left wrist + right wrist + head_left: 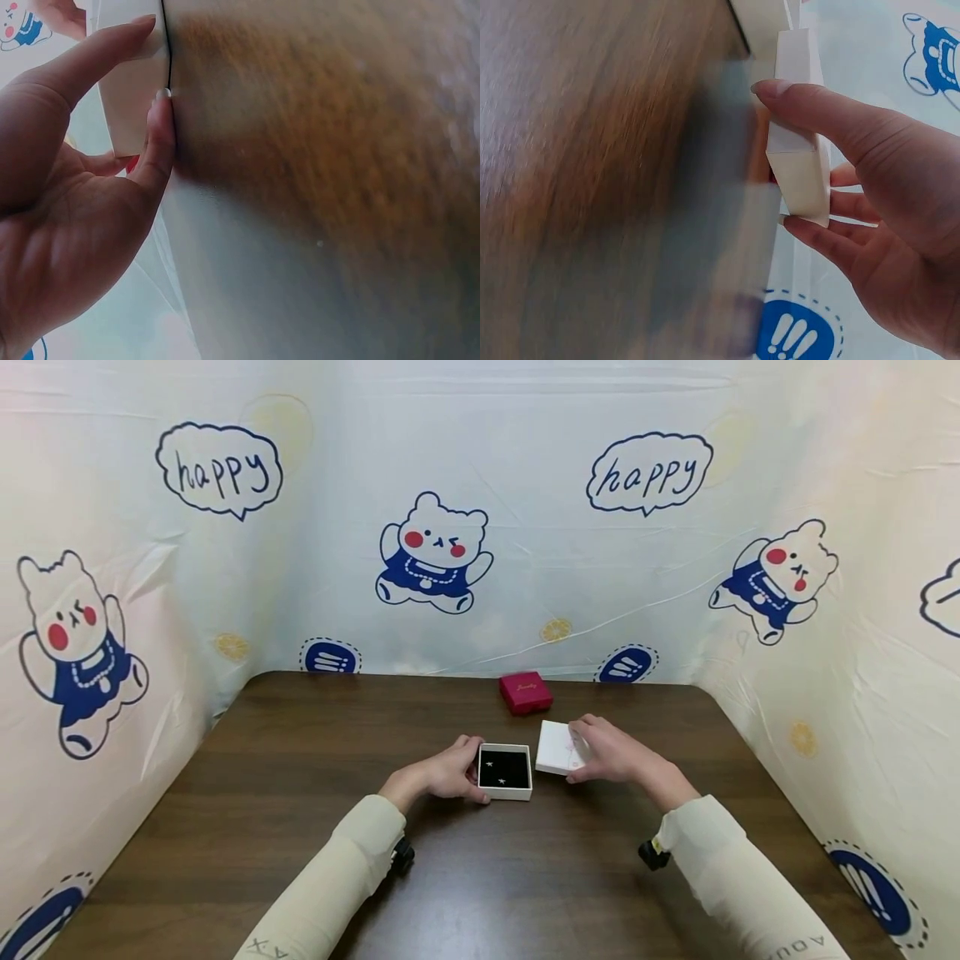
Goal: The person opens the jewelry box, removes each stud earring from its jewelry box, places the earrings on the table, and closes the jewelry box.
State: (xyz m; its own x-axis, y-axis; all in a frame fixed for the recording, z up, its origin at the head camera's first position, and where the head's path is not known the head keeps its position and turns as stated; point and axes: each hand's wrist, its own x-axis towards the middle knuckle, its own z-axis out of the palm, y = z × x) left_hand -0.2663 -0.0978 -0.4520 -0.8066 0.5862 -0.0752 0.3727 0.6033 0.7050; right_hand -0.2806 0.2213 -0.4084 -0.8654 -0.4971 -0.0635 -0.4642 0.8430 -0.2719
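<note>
A small white box [505, 794] stands on the table with its black insert [516, 766] facing up. Two tiny star-like pieces, perhaps earrings [490, 764], sit on that insert. My left hand [448, 771] holds the box at its left side; in the left wrist view, the thumb and fingers are against the white wall [124, 109]. Just to the right, my right hand [613, 753] grips a white lid [555, 747] between thumb and fingers. The right wrist view shows the lid's edge [806, 184] close above the tabletop. A narrow gap separates lid and box.
A dark red box [526, 693] with gold lettering lies behind the lid, near the table's back edge. The brown wooden table [315, 735] is bordered by a pale printed curtain [540, 577] at the back and sides.
</note>
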